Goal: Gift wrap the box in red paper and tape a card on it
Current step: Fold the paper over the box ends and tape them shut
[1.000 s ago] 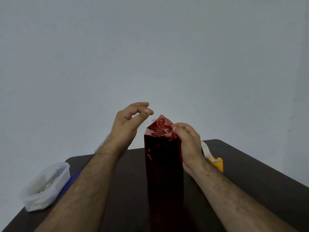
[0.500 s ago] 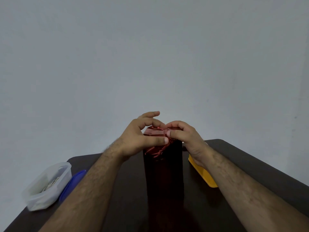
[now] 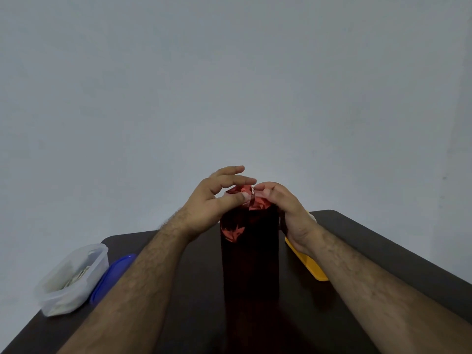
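Two hands meet at the top of the box (image 3: 249,254), which stands upright on the table (image 3: 378,241) in front of me, wrapped in red paper (image 3: 258,203). My left hand (image 3: 208,206) presses its thumb onto the crumpled paper folds on top, the other fingers (image 3: 229,172) stretched out loose above. My right hand (image 3: 286,205) curls over the top right edge, fingers clenched on the paper. A clear tub (image 3: 72,279) and blue lid (image 3: 112,275) sit far left; a yellow object (image 3: 307,264) lies behind my right wrist.
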`<action>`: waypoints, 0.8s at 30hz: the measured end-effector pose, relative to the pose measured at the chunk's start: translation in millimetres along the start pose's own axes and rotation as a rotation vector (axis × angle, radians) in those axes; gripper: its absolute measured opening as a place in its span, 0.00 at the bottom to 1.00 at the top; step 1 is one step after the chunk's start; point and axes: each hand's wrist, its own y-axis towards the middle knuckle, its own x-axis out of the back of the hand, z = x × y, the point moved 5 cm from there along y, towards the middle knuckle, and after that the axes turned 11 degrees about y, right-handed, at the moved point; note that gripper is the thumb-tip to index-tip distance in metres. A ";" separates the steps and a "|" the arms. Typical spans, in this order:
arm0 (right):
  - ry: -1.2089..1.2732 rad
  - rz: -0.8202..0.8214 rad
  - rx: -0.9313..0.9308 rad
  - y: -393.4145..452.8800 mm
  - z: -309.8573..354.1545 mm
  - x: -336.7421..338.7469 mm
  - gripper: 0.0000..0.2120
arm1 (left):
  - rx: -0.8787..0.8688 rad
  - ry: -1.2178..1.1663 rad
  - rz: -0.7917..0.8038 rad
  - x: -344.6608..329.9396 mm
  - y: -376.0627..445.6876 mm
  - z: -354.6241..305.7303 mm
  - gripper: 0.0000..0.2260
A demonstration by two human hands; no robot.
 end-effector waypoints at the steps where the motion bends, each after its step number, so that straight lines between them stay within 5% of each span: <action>1: -0.001 -0.002 -0.006 1.0 2.4 -2.3 0.19 | -0.007 -0.007 0.016 -0.3 0.3 -0.8 0.11; 8: -0.063 -0.078 0.008 3.0 16.3 -9.8 0.09 | -0.049 0.036 -0.026 5.4 -0.3 -2.6 0.02; 17: -0.216 -0.178 0.214 4.9 25.3 -5.8 0.05 | -0.118 -0.030 -0.086 6.7 -1.9 7.0 0.06; 24: -0.196 -0.045 0.104 3.4 26.7 -14.5 0.06 | -0.093 -0.025 -0.123 2.6 -1.1 2.0 0.05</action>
